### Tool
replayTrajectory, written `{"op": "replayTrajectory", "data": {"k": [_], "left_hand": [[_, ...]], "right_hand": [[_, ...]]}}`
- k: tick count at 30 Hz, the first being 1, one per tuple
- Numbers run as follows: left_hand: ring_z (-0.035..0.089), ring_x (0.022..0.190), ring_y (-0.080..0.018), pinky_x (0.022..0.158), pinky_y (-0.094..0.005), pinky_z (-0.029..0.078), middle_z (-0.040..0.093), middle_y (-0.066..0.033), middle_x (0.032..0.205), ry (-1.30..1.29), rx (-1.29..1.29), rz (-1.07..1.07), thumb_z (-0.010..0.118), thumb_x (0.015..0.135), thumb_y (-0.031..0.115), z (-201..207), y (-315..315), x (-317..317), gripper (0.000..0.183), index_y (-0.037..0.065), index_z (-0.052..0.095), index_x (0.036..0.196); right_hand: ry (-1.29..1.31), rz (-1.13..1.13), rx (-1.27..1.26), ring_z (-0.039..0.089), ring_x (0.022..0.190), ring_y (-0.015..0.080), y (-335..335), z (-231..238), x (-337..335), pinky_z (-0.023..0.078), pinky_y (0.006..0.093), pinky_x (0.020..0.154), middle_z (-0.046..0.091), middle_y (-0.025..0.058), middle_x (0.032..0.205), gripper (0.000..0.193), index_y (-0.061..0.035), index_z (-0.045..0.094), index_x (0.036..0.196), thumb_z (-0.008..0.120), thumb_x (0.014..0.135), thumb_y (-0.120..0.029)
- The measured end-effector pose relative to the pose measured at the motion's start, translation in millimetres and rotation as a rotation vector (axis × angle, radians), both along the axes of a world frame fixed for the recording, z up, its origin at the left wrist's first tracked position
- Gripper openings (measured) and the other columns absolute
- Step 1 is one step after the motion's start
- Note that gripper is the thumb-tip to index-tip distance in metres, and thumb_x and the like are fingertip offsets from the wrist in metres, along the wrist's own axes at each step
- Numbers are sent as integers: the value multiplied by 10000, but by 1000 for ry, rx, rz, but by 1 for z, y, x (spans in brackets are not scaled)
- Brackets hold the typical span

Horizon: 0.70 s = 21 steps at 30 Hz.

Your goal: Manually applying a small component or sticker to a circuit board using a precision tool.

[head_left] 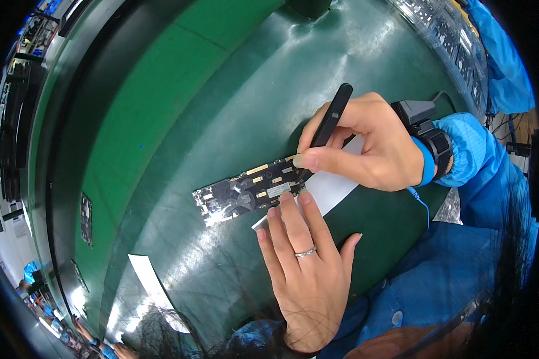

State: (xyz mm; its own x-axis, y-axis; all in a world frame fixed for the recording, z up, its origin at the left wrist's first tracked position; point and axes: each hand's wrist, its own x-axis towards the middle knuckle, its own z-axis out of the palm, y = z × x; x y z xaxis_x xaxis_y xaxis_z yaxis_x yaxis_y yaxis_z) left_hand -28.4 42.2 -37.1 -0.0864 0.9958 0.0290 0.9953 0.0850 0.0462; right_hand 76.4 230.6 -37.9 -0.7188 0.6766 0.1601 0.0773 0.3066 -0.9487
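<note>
A long, narrow black circuit board (pixel 227 200) with gold pads and a small pale label lies on the green mat. My right hand (pixel 371 143) is closed around black tweezers (pixel 332 116), whose tips come down at the board's right end. Flat beside the board's near edge rests my left hand (pixel 305 257), fingers stretched out, with fingertips touching the board near its label. A white paper strip (pixel 335 188) lies by the board's right end, partly hidden under my right hand.
Another white strip (pixel 156 293) lies on the mat at lower left. On the bright green belt at left sit a circuit board (pixel 87 219) and a second one (pixel 79 275). Clear trays (pixel 449 42) of boards stand at upper right. A blue cord (pixel 422 206) hangs by my right wrist.
</note>
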Motion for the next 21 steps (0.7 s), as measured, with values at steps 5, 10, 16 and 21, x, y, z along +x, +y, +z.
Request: {"op": "replayTrajectory", "data": {"k": [5, 10, 16, 21], "left_hand": [[516, 1352, -402, 1146, -543, 457, 429, -235, 1527, -193, -139, 69, 760, 864, 559, 26, 10, 3, 889, -46, 514, 1467], [515, 1351, -405, 1153, -548, 447, 426, -237, 1530, -187, -136, 67, 741, 882, 567, 25, 8, 4, 883, -48, 509, 1471], [517, 1347, -404, 1153, -548, 445, 426, -240, 1526, -157, -149, 62, 733, 886, 573, 29, 10, 5, 882, -48, 509, 1471], [518, 1346, -403, 1151, -547, 448, 425, -243, 1525, -140, -170, 71, 737, 879, 574, 32, 18, 6, 885, -49, 512, 1467]], "right_hand": [[-5, 1, 0, 660, 606, 85, 1, 0, 1, 513, 238, 557, 720, 80, 726, 142, 25, 752, 952, 800, 926, -106], [-6, 17, -21, 647, 597, 81, 0, -1, 1, 506, 239, 552, 710, 72, 715, 148, 24, 747, 945, 797, 932, -114], [-105, 63, -58, 740, 711, 177, 2, 5, 5, 587, 273, 650, 764, 114, 892, 141, 35, 741, 987, 765, 943, -97], [-122, 65, -70, 743, 717, 179, 9, 7, 5, 589, 274, 653, 765, 113, 894, 138, 34, 743, 980, 766, 944, -97]]}}
